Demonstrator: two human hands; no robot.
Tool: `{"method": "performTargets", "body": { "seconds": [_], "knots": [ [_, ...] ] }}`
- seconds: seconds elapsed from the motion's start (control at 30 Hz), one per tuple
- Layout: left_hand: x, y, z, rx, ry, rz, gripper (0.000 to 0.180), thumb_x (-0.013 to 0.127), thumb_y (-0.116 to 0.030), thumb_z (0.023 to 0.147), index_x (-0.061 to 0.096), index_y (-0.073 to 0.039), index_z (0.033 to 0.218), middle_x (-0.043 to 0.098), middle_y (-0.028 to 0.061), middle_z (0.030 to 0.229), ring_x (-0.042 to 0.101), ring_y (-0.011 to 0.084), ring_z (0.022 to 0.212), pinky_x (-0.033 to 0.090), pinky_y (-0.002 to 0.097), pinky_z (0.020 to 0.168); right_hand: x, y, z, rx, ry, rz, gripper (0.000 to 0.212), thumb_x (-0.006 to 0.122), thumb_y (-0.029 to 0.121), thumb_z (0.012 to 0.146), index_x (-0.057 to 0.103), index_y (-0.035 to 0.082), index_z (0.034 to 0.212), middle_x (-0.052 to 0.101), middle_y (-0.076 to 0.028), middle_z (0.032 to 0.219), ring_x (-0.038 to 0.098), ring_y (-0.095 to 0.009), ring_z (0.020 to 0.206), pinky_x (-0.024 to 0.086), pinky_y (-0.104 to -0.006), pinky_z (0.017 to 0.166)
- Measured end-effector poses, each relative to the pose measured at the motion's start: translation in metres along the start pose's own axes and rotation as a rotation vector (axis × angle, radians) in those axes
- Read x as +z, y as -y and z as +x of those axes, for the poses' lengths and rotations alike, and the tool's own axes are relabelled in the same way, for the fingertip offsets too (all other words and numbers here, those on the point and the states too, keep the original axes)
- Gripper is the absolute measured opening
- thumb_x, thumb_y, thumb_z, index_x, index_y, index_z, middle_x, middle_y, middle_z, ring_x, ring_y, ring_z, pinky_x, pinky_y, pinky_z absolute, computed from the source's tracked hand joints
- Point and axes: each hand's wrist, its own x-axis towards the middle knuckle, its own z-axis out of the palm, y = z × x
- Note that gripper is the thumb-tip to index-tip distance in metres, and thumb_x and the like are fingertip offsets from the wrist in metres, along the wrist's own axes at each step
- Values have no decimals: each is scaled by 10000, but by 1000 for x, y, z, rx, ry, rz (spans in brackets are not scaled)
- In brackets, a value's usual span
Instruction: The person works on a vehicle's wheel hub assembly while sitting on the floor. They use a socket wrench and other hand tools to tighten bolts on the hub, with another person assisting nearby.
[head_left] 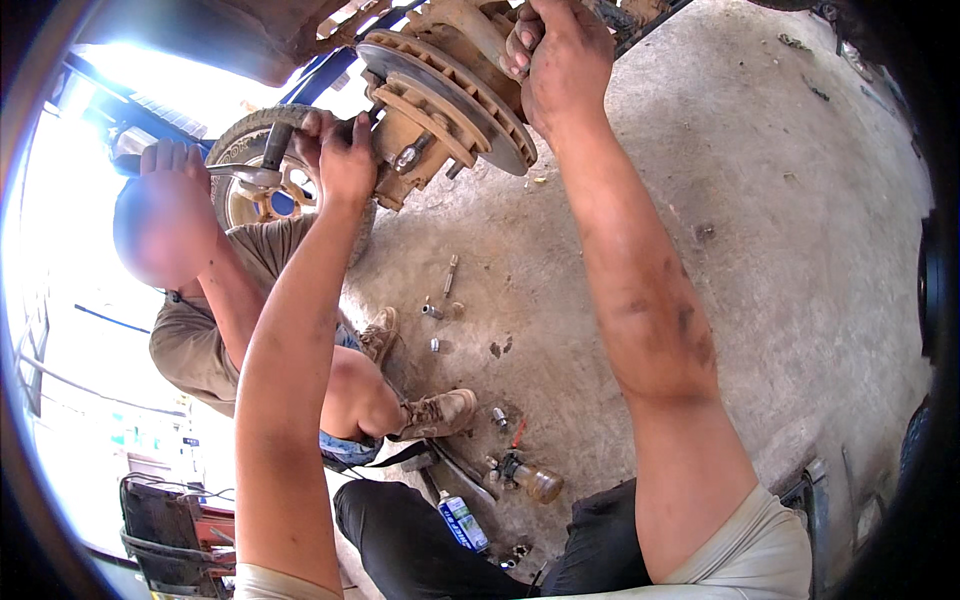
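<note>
At the top hangs a wheel hub with a rusty-edged brake disc (455,95) and a brown brake caliper (405,165). My left hand (345,160) is closed at the caliper's left side, beside a dark socket (277,145); what its fingers grip is mostly hidden. A ratchet wrench (245,175) meets that socket, and a co-worker's hand (175,165) holds its handle. Behind the disc, upper right, my right hand (570,70) has its fingers curled against the suspension parts; what they hold cannot be made out.
A co-worker (220,330) crouches at the left, near an upright wheel (245,140). On the concrete lie a socket extension (451,275), loose sockets (432,311), a bottle of amber liquid (540,483), a spray can (463,522) and a long-handled tool (465,470).
</note>
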Motion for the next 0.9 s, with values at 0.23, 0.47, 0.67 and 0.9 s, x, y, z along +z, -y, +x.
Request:
{"method": "performTargets", "body": {
  "seconds": [0.23,0.47,0.67,0.9],
  "knots": [
    [6,-2,-3,-194,60,-401,287,659,-180,894,596,19,1090,688,173,988,664,265,923,495,351,841,0,3,1,-4,9,20,218,575,219,953,567,80,786,440,25,574,381,-86,418,305,-257,382],
    [-3,-19,5,-315,60,-213,222,671,-199,884,681,-4,990,705,207,987,676,281,962,495,360,849,-2,-3,2,-10,21,75,248,590,220,947,531,94,743,430,19,558,382,-105,397,304,-268,379],
    [-9,-23,2,-111,39,-215,269,667,-224,892,656,10,1026,681,200,976,665,289,963,509,381,832,0,1,2,-12,16,51,234,588,222,945,561,87,756,415,26,556,374,-96,399,300,-261,377],
    [-31,-59,-49,-152,41,-167,307,682,-243,888,599,13,1036,624,155,861,623,264,793,491,394,735,-3,2,3,-15,44,68,215,577,223,943,669,62,835,410,42,575,368,-70,420,290,-244,378]
  ]
}}
